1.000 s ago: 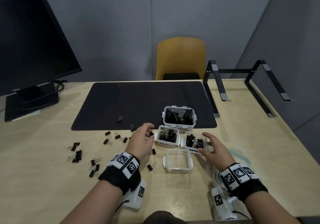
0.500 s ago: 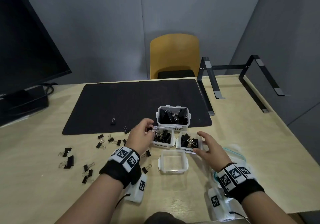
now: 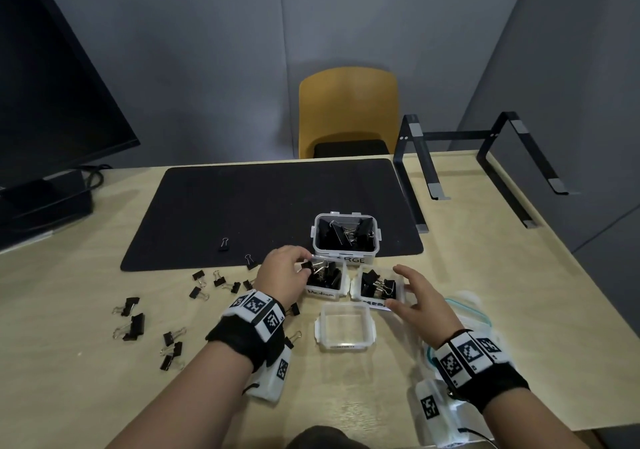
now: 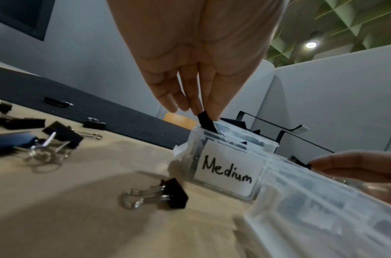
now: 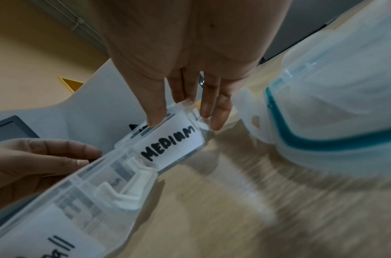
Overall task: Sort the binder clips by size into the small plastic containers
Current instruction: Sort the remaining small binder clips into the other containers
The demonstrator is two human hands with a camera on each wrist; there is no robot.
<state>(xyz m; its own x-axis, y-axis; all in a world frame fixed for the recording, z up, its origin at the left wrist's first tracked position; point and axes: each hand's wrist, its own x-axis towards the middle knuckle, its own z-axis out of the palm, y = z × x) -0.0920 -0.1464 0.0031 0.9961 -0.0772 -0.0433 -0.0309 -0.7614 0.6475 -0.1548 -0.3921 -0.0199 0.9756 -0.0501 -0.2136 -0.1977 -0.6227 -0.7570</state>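
While the left hand (image 3: 282,275) pinches a black binder clip (image 4: 206,122) at the rim of the "Medium" container (image 3: 325,284), right hand (image 3: 420,296), fingers spread, touches the second "MEDIUM" container (image 5: 172,139); grip there unclear. Loose clips (image 3: 133,325) scattered on table (image 3: 86,396) left.

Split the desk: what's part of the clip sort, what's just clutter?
Job:
- left hand, pinching a binder clip
- right hand
- "Medium" container
- "MEDIUM" container
- large container
- empty container
- loose clips

Clutter:
- monitor
- desk mat
- laptop stand
- yellow chair
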